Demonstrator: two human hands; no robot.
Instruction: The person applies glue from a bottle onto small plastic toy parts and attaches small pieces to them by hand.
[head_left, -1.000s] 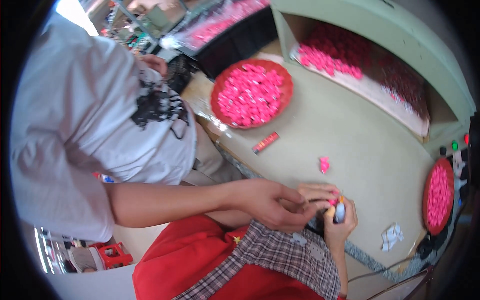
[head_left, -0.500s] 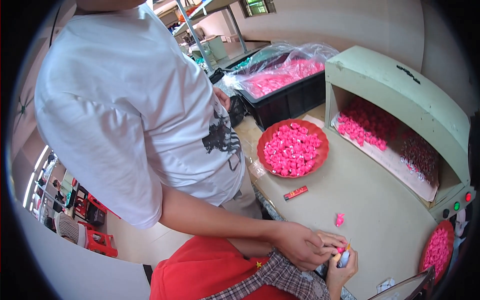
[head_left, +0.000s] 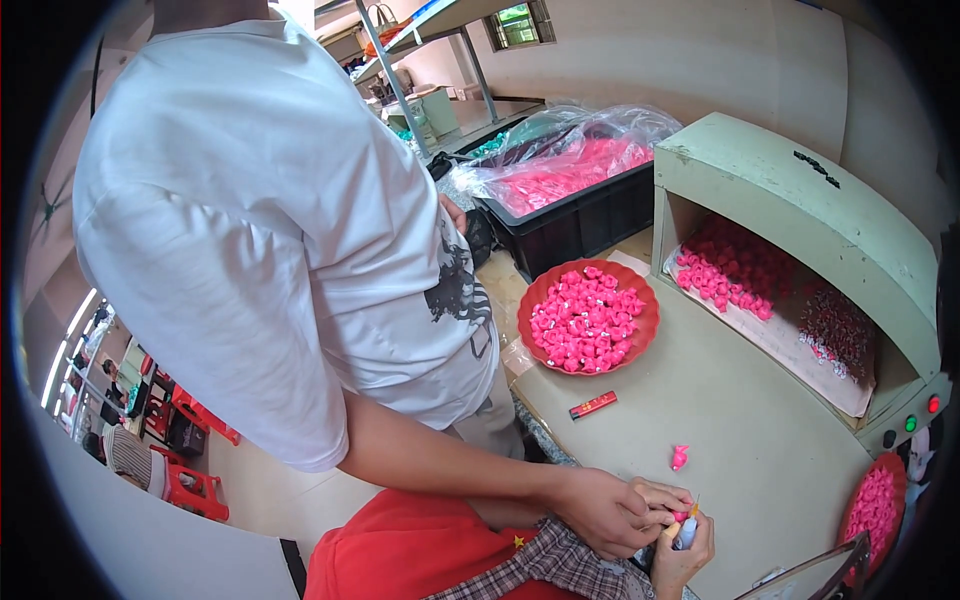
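L hand (head_left: 658, 495) pinching pink piece (head_left: 681, 516), R hand (head_left: 697, 550) gripping bottle (head_left: 686, 534) — both nr table (head_left: 745, 430) edge, co-worker's hand (head_left: 602, 510) hovering alongside. Red bowl (head_left: 648, 338) resting on top, cabinet (head_left: 800, 200) standing R — bin (head_left: 570, 225) & wall (head_left: 660, 65) behind.

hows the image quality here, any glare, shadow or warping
Head view: fisheye warping near the rim, corners black; head view: white glare on crinkled clear plastic over the rectangular black plastic bin; head view: deep shadow inside the arched pale green cabinet; head view: the slim pale blue tool in the wearer's bare right hand is too small for fine detail.
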